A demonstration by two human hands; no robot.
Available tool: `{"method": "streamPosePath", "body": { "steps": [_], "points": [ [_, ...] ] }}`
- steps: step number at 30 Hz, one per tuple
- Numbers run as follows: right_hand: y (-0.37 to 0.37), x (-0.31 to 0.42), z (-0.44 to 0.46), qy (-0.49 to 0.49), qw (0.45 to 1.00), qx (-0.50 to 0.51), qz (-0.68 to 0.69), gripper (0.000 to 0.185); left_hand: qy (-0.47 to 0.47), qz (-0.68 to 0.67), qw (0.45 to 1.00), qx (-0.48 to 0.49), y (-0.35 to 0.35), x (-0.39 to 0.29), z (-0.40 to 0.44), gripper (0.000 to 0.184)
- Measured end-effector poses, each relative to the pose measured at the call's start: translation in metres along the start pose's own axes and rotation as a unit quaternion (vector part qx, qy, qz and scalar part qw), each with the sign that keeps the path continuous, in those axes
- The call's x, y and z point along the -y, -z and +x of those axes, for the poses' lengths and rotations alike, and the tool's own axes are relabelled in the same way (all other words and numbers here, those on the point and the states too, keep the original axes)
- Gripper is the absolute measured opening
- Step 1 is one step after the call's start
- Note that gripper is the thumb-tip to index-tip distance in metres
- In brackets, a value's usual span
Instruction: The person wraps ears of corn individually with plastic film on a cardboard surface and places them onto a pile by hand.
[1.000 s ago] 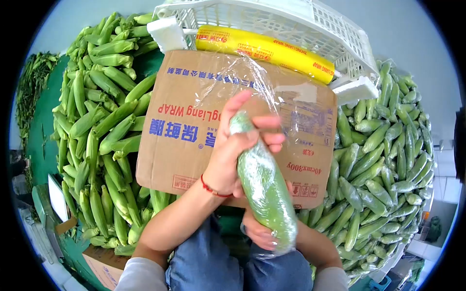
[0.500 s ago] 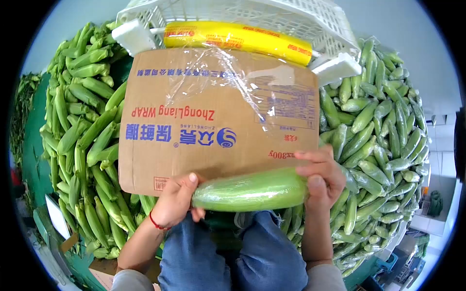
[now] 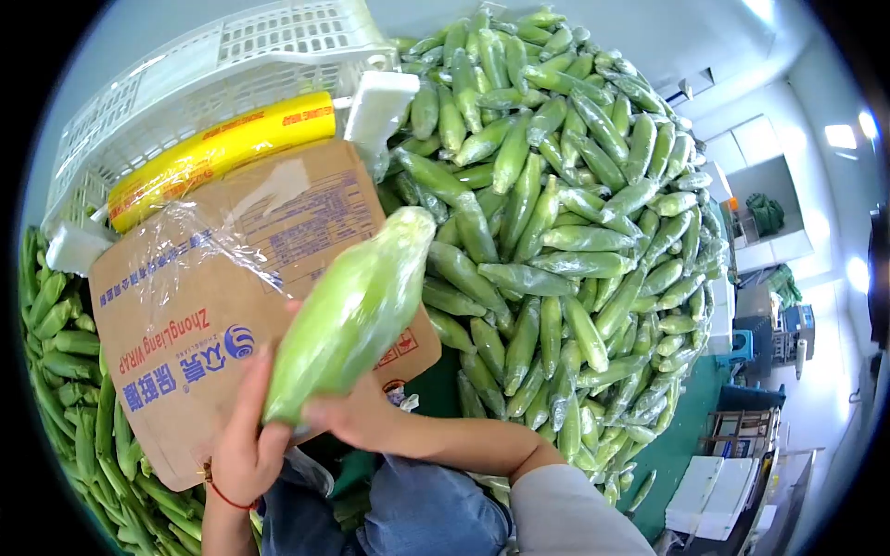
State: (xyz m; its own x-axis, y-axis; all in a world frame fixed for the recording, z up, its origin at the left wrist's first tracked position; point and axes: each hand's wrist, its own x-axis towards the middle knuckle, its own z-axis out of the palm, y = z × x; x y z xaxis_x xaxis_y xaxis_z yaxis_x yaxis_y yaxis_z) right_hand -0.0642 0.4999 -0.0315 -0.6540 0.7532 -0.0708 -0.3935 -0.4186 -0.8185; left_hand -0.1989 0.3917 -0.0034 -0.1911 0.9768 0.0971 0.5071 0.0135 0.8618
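Observation:
A green ear of corn in clear film [image 3: 352,310] is held up, tilted, over the right part of the cardboard box [image 3: 167,306]. My left hand [image 3: 250,426], with a red string on its wrist, has its fingers around the lower left side of the ear. At the lower end of the ear, my right hand [image 3: 357,412] touches it, slightly blurred, its fingertips partly hidden. Loose clear film [image 3: 199,246] lies on the box, running from the yellow wrap roll [image 3: 222,153].
Film-wrapped corn [image 3: 565,241] is piled high on the right. Unwrapped corn [image 3: 83,435] lies at the left. Behind the box stands a white plastic crate [image 3: 269,37], with a white foam block [image 3: 375,116] at its right end. White boards [image 3: 718,496] lie at the lower right.
The view has swung toward the wrapped pile on the right. The ear has gone from level between both hands to tilted up, and my right hand has moved to its lower end.

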Motion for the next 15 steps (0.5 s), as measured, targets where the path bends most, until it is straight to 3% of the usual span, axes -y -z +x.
{"method": "streamPosePath", "body": {
  "steps": [2, 3, 4, 7, 8, 10, 11, 12, 13, 14, 15],
  "points": [
    [0.026, 0.018, -0.001, -0.076, 0.989, -0.129, 0.02, 0.06, -0.004, 0.168, 0.982, 0.082, 0.001, -0.03, 0.032, 0.068],
    [0.052, 0.034, -0.003, -0.07, 0.984, -0.153, 0.051, 0.053, -0.08, 0.222, 0.97, 0.058, -0.004, -0.019, 0.027, 0.069],
    [0.085, 0.053, -0.006, -0.064, 0.979, -0.176, 0.082, 0.047, -0.071, 0.215, 0.973, 0.043, -0.004, -0.01, 0.02, 0.069],
    [0.171, 0.133, -0.009, 0.126, 0.925, -0.356, -0.04, 0.044, -0.001, 0.189, 0.982, 0.002, 0.002, 0.018, -0.02, 0.065],
    [0.205, 0.174, 0.0, 0.128, 0.863, -0.478, -0.106, 0.045, 0.056, 0.174, 0.983, -0.006, 0.006, 0.031, -0.039, 0.063],
    [0.298, 0.263, 0.012, 0.259, 0.749, -0.535, -0.294, 0.066, 0.085, 0.172, 0.979, -0.074, 0.012, 0.051, -0.065, 0.061],
    [0.363, 0.306, 0.011, 0.272, 0.596, -0.589, -0.473, 0.08, 0.096, 0.192, 0.973, -0.087, 0.013, 0.053, -0.069, 0.061],
    [0.409, 0.335, 0.006, 0.218, 0.402, -0.653, -0.604, 0.08, 0.113, 0.217, 0.964, -0.103, 0.015, 0.056, -0.074, 0.06],
    [0.471, 0.366, -0.009, 0.169, 0.301, -0.63, -0.696, 0.073, 0.138, 0.249, 0.95, -0.126, 0.017, 0.058, -0.083, 0.06],
    [0.441, 0.357, 0.005, 0.24, 0.324, -0.608, -0.684, 0.056, 0.161, 0.265, 0.94, -0.145, 0.015, 0.064, -0.087, 0.06],
    [0.38, 0.325, 0.029, 0.326, 0.4, -0.541, -0.664, 0.045, 0.179, 0.251, 0.938, -0.16, 0.018, 0.065, -0.089, 0.061]
  ]
}}
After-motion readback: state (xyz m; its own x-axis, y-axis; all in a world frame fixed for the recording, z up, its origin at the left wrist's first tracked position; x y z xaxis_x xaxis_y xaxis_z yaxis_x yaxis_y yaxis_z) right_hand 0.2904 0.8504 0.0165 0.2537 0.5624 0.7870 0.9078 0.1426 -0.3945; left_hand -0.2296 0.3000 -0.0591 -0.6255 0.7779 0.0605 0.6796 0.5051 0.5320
